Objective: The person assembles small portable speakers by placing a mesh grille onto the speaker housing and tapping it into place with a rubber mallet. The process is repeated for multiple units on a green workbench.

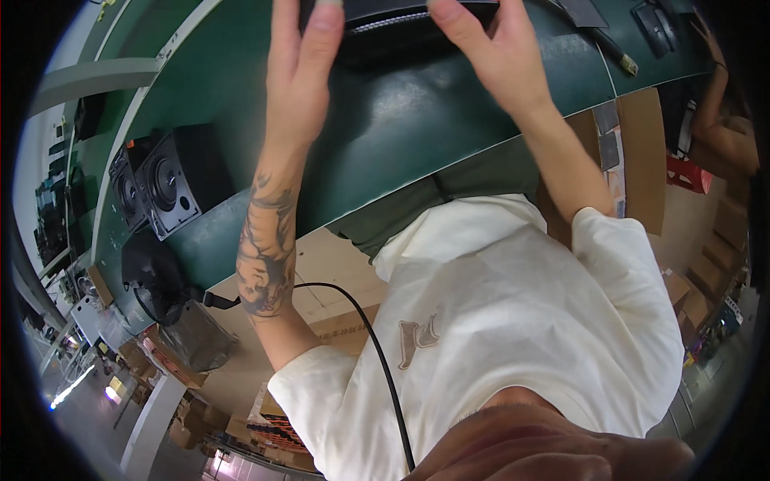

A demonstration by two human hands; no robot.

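Both hands up at the top edge of the view, on a black box-shaped unit w/ a pale ribbed strip along its front, sitting on the dark green counter. Left hand has fingers stretched out straight, open, fingertips touching the unit's left end; not wrapped round it. Right hand also open, fingers spread, laid against the unit's right end, thumb side toward the middle. Only the near part of the unit shows, rest cut off by the frame. Left forearm carries a dark tattoo; both arms come out of short cream sleeves of a cream shirt. A thin black cable runs down across the shirt. Further left on the counter, well apart from the hands, two black speaker boxes stand side by side, cones facing out. Cardboard boxes stand beside the counter on the right. Another person's arm at far right edge
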